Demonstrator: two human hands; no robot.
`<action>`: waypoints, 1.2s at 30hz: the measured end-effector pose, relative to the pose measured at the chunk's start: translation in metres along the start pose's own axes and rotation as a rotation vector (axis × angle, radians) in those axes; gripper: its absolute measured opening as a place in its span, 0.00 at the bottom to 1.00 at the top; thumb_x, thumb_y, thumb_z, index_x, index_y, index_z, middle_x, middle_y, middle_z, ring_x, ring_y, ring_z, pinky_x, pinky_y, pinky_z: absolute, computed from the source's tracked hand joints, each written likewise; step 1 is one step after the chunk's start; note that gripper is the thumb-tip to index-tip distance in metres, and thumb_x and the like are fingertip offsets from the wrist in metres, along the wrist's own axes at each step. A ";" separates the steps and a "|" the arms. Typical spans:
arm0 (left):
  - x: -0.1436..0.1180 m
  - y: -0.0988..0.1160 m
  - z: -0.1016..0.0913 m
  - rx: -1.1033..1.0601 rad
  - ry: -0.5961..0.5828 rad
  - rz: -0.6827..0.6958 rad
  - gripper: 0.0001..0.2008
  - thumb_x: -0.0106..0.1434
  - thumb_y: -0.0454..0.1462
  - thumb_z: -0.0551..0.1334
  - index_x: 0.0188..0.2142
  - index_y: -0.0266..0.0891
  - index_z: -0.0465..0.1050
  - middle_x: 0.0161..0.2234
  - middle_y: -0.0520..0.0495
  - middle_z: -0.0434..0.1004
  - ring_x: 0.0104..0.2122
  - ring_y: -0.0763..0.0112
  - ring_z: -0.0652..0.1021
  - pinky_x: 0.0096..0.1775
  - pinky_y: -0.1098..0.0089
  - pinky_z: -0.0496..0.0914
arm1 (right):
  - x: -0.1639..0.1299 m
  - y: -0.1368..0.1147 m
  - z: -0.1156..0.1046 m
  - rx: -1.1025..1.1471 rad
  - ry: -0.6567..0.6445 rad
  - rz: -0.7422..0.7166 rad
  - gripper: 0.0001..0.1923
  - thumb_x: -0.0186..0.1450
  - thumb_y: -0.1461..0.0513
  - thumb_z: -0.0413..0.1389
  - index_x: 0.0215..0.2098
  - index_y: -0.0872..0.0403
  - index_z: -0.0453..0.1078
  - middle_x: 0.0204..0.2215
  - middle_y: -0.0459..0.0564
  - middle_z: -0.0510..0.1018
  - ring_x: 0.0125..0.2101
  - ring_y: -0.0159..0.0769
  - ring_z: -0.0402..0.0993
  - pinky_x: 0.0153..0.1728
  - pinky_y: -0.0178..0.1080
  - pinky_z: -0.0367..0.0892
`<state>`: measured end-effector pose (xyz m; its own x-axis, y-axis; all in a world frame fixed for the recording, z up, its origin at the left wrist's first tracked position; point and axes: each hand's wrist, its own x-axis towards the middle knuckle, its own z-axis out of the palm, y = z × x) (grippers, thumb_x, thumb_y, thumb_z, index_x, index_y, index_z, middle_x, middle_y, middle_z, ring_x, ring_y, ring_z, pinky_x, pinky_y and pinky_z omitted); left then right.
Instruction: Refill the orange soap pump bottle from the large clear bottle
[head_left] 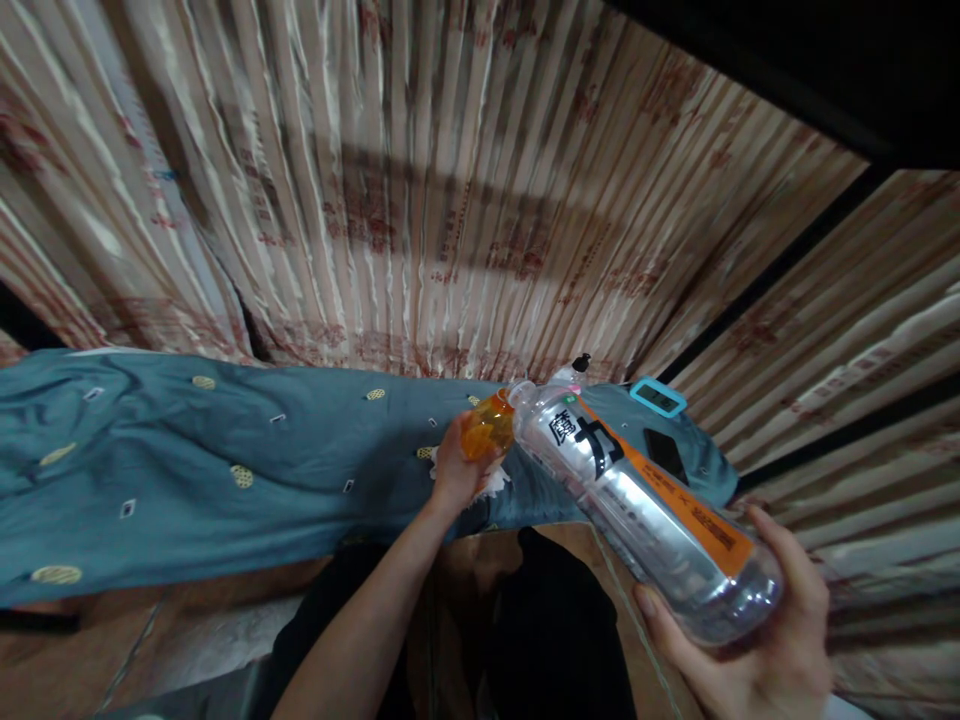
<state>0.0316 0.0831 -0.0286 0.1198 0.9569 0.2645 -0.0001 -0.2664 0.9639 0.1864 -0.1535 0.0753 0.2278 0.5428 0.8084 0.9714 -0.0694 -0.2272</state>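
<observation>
My right hand [765, 620] is wrapped round the base of a large clear plastic bottle [637, 510] with a silver and orange label. The bottle lies tilted, its uncapped-looking neck lower left of centre and pointing away from me. In my left hand [457, 465] is a small orange see-through container [487, 428], with my fingers closed on it. The bottle's mouth meets or nearly meets the container's top; I cannot tell whether they touch. Some crumpled white tissue [493, 482] shows beneath my left hand, on the teal patterned cloth [300, 450].
Behind the bottle stands a small item with a black top [582, 362], partly hidden. To the right lie a light-blue-framed device with a dark screen [658, 397] and a dark phone [665, 455]. A patterned curtain [420, 200] hangs behind the cloth, with dark bars at the right.
</observation>
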 end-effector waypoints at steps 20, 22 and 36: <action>-0.001 0.008 -0.009 0.061 -0.060 0.017 0.34 0.45 0.32 0.74 0.54 0.40 0.70 0.51 0.41 0.79 0.52 0.52 0.80 0.57 0.51 0.72 | 0.011 -0.003 0.001 0.060 0.004 0.075 0.49 0.58 0.44 0.65 0.70 0.54 0.57 0.56 0.59 0.72 0.48 0.47 0.74 0.44 0.46 0.72; 0.000 0.004 -0.009 0.060 -0.061 0.024 0.35 0.46 0.32 0.73 0.55 0.41 0.69 0.52 0.42 0.79 0.53 0.52 0.79 0.58 0.51 0.71 | 0.011 -0.004 0.001 0.068 -0.004 0.091 0.49 0.58 0.44 0.65 0.70 0.54 0.57 0.56 0.59 0.71 0.48 0.48 0.74 0.45 0.47 0.72; 0.000 0.006 -0.008 0.053 -0.069 0.022 0.31 0.47 0.32 0.71 0.52 0.43 0.70 0.49 0.44 0.79 0.51 0.54 0.79 0.56 0.53 0.71 | 0.014 0.001 -0.002 0.112 -0.036 0.118 0.52 0.55 0.45 0.68 0.70 0.53 0.56 0.56 0.59 0.70 0.47 0.47 0.73 0.52 0.53 0.70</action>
<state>0.0238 0.0823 -0.0231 0.1884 0.9411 0.2809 0.0490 -0.2947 0.9543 0.1911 -0.1477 0.0869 0.3353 0.5665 0.7527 0.9240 -0.0418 -0.3802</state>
